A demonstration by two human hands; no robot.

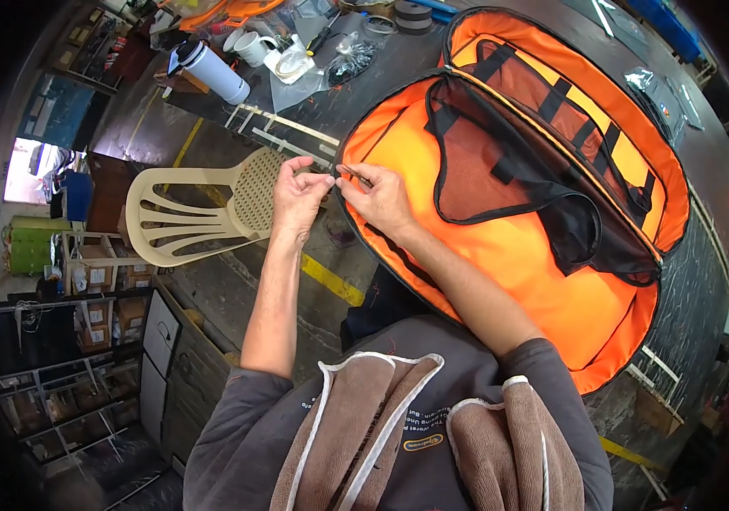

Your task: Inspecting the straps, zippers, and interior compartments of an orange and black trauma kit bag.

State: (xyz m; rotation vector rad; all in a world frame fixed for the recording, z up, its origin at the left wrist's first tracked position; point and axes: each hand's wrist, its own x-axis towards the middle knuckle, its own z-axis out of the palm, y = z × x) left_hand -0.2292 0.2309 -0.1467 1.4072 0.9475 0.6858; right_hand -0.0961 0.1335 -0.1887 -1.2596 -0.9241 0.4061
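Note:
An orange bag (517,294) with black edging lies unzipped and spread open in front of me, to the right. Black mesh pockets (492,162) and a black strap loop (575,232) show inside it. At its left rim my two hands meet, fingertips close together. My left hand (298,203) pinches with thumb and forefinger; what sits in the pinch is too small to make out. My right hand (384,203) is closed around a small, slender dark tool (363,177), whose exact kind is unclear. The right forearm passes over the bag's orange lining.
A beige plastic chair (185,209) stands to the left, beside the dark worktable (415,55). On the table's far left are a white bottle (215,72), a white mug (254,48) and a plastic bag of black pieces (351,61). Shelves with boxes (96,315) line the left.

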